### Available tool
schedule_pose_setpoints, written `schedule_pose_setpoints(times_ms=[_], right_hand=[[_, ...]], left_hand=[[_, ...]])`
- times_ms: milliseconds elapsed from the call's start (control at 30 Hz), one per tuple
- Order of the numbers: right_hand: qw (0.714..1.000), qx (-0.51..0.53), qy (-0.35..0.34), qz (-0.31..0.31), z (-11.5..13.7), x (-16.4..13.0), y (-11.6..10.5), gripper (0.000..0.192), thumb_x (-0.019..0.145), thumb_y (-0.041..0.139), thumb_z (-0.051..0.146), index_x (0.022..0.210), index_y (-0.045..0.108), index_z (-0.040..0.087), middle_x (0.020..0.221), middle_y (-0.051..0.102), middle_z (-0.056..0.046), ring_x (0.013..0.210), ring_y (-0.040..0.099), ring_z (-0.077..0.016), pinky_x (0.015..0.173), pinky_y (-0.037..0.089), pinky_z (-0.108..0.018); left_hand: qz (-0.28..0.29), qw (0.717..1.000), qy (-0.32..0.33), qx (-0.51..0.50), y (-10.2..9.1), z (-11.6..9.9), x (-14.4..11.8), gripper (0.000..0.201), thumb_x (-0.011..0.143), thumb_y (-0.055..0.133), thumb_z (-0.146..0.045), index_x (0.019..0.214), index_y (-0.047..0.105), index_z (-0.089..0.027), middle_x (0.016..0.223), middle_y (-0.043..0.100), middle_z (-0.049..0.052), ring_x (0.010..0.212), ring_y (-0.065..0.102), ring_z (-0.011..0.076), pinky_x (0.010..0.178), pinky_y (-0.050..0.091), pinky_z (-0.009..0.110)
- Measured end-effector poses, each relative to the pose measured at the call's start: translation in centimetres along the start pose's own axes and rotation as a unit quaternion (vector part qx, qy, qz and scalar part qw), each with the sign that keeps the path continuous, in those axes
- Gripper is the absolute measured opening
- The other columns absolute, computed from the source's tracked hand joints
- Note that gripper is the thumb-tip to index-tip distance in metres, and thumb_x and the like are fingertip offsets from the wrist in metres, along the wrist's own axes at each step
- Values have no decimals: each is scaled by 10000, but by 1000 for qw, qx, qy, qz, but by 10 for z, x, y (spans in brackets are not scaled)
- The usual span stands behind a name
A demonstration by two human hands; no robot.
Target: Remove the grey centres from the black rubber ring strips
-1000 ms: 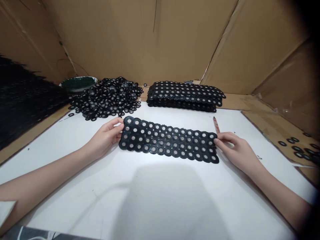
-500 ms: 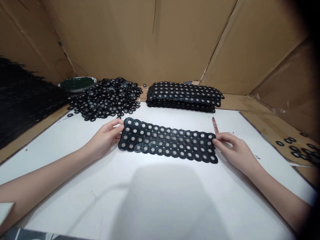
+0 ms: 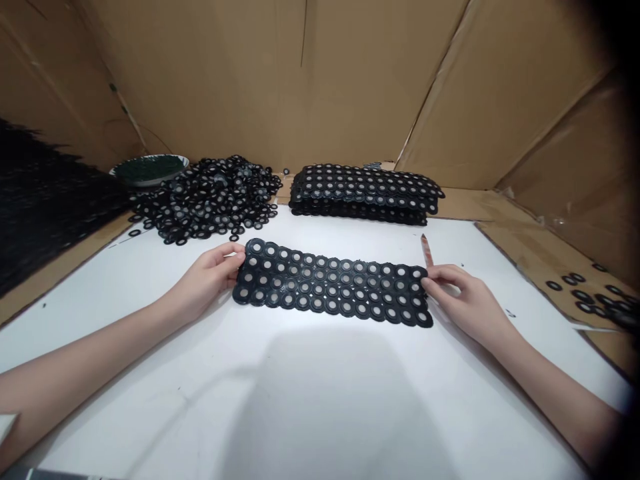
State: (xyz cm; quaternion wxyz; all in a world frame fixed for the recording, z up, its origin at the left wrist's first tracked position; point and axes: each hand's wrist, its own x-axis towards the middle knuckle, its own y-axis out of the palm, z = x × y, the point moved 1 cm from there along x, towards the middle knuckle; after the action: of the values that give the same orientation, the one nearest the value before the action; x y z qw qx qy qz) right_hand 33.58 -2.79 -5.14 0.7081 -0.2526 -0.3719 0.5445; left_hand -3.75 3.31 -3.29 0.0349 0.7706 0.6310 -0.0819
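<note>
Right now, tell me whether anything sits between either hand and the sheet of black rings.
Nothing visible does. The left hand touches the left end of the sheet of black rings, and the right hand touches its right end. A small reddish stick lies just beyond the right hand, off to the side.

Sheet of rings (image 3: 333, 291): slid slightly toward the left hand (image 3: 207, 280), lying a bit nearer the person.
Right hand (image 3: 463, 300): followed the sheet's end leftward.

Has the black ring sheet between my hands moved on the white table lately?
Cannot tell: the ring sheet and the stacked sheets shifted alike, so the camera moved.
</note>
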Motion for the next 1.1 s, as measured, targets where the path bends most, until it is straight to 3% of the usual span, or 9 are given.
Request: schedule_pose_setpoints(times_ms=[433,633,1100], right_hand=[[1000,5,-3,-3,-2,0,0,134,766,489,345,741,548,227,858,592,-19,820,544,-189,754,404,-316],[999,-24,2,-24,0,-1,-1,138,769,475,352,757,560,243,875,602,-28,925,504,-232,823,375,-369],[998,-12,20,-51,9,-4,-3,115,767,478,322,762,562,243,890,605,-31,966,492,-233,826,375,-372]], left_hand=[[25,999,-7,-44,2,-4,-2,141,759,546,-297,701,511,-174,620,516,-13,581,507,111,527,414,219],[25,998,-9,-58,1,-3,0,129,771,536,-288,706,509,-180,627,523,-22,579,492,100,539,413,207],[3,998,4,-64,1,-4,0,119,788,504,-260,818,588,-181,806,617,12,616,509,114,546,404,222]])
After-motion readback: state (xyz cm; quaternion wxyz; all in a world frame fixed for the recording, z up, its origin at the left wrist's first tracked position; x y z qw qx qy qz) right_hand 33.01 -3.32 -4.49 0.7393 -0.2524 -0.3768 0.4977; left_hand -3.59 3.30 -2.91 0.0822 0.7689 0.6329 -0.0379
